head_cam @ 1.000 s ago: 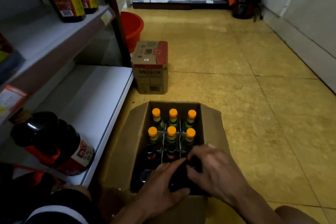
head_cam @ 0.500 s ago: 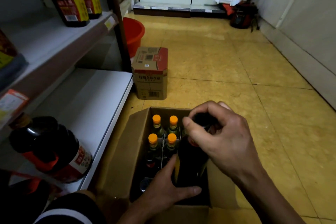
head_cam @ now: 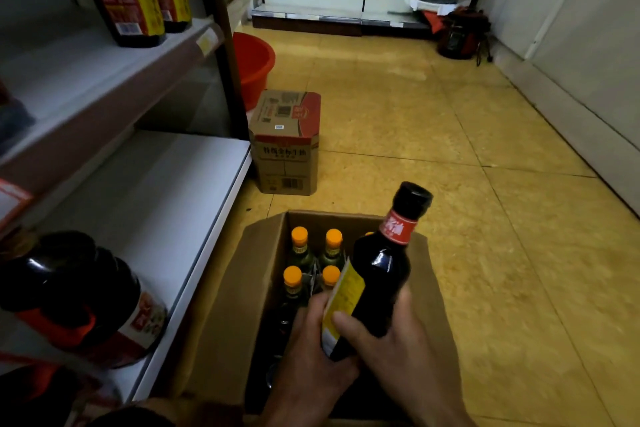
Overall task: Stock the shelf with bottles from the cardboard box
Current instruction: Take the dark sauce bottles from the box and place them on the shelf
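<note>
Both hands hold a dark bottle point(head_cam: 379, 270) with a black cap, red neck band and yellow label, tilted above the open cardboard box point(head_cam: 228, 305). My left hand point(head_cam: 311, 350) wraps its lower body from the left; my right hand point(head_cam: 398, 350) grips it from the right. Several orange-capped bottles point(head_cam: 299, 246) stand in the far part of the box. The white lower shelf point(head_cam: 156, 204) lies to the left, with a large dark jug point(head_cam: 79, 298) at its near end.
Two dark bottles point(head_cam: 135, 0) stand on the upper shelf point(head_cam: 104, 69). A closed carton point(head_cam: 285, 142) sits on the yellow tile floor beyond the box, a red tub point(head_cam: 254, 62) behind it. Clutter lies at the far right wall.
The bottle has been lifted out of the box and now tilts right. My right hand slid from the cap down to the body; my left hand stays on the lower part.
</note>
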